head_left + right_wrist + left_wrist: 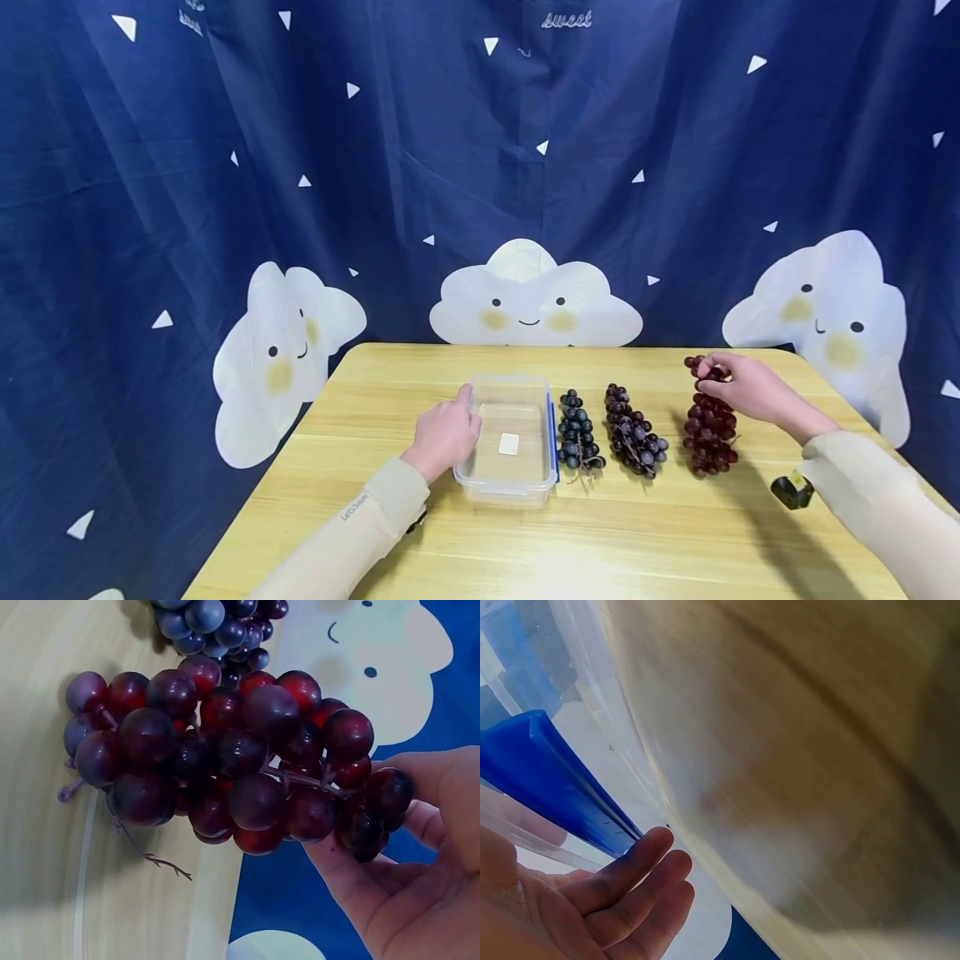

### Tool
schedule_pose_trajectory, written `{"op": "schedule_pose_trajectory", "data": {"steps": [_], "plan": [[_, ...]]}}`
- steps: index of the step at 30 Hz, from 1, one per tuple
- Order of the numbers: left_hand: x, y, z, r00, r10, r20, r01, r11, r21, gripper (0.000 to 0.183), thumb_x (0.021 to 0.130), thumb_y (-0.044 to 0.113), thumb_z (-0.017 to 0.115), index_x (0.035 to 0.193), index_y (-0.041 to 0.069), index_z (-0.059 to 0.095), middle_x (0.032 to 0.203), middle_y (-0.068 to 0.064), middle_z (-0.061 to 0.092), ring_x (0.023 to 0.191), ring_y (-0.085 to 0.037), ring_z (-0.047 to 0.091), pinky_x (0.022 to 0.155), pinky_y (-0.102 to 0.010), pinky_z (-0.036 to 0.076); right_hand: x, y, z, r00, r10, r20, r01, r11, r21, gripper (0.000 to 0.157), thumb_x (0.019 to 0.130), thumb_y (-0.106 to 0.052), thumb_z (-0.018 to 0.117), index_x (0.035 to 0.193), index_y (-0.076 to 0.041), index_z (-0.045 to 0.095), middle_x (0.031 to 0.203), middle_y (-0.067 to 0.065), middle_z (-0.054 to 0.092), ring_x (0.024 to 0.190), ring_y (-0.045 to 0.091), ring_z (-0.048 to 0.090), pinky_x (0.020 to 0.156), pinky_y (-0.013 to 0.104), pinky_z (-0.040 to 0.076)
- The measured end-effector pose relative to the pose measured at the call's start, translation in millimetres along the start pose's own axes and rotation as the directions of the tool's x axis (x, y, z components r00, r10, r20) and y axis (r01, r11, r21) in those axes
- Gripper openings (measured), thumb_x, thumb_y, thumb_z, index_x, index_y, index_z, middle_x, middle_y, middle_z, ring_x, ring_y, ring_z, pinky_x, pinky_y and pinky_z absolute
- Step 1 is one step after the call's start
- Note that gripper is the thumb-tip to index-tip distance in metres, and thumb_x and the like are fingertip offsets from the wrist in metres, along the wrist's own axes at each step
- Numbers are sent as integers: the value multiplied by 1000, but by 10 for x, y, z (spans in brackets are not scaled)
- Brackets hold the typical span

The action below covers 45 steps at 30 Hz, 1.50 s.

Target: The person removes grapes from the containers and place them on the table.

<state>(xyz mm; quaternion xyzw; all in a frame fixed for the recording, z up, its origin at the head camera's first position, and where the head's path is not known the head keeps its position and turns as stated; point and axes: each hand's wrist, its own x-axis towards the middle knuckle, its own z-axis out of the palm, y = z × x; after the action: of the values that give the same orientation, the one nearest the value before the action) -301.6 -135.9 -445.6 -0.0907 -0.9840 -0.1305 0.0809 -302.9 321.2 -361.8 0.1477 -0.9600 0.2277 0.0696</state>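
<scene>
A clear plastic food container (pixel 504 492) with blue side latches stands lidless on the table. My left hand (pixel 444 435) grips its left wall; in the left wrist view the fingers (pixel 641 877) lie along the outside, beside a blue latch (pixel 555 787). On the right, my right hand (pixel 738 386) pinches the far end of a bunch of dark red grapes (pixel 708 437). The right wrist view shows this bunch (pixel 225 750) stretched out from the fingers, a thin stem trailing below it.
Right of the container lie a bunch of blue-black grapes (pixel 576 433) and a bunch of purple grapes (pixel 633 433), side by side on the wooden table (pixel 360 433). Behind the table hangs a dark blue curtain (pixel 450 150) with white clouds.
</scene>
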Motion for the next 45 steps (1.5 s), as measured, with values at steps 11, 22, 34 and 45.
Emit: {"op": "schedule_pose_trajectory", "data": {"steps": [11, 22, 34, 45], "plan": [[14, -7, 22, 1000, -7, -4, 7, 1000, 6, 55, 97, 28, 47, 149, 9, 40, 85, -12, 69, 62, -20, 58, 51, -38, 45, 225, 103, 102, 998, 40, 41, -42, 999, 31, 14, 95, -17, 65, 101, -5, 60, 85, 8, 59, 67, 19, 46, 66, 35, 37], [2, 11, 16, 1000, -17, 20, 17, 1000, 3, 58, 98, 30, 47, 151, 10, 38, 77, -8, 65, 58, -19, 53, 51, -37, 43, 445, 177, 314, 999, 30, 17, -31, 999, 25, 11, 89, -11, 68, 94, -3, 62, 94, 16, 66, 75, 23, 54, 68, 35, 43], [4, 6, 30, 1000, -16, 12, 16, 1000, -9, 58, 97, 29, 46, 152, 10, 38, 79, -9, 66, 58, -18, 53, 49, -35, 42, 566, 190, 453, 998, 53, 42, -53, 999, 0, 22, 92, -18, 65, 102, 1, 66, 99, 21, 69, 76, 24, 58, 72, 37, 46], [-7, 12, 22, 1000, -14, 13, 14, 1000, -16, 58, 97, 28, 45, 151, 9, 39, 72, -7, 61, 56, -18, 52, 48, -35, 41, 594, 153, 558, 998, 15, 59, -15, 1000, -1, 33, 96, -22, 63, 112, 6, 69, 116, 32, 67, 104, 47, 63, 91, 59, 49]]}}
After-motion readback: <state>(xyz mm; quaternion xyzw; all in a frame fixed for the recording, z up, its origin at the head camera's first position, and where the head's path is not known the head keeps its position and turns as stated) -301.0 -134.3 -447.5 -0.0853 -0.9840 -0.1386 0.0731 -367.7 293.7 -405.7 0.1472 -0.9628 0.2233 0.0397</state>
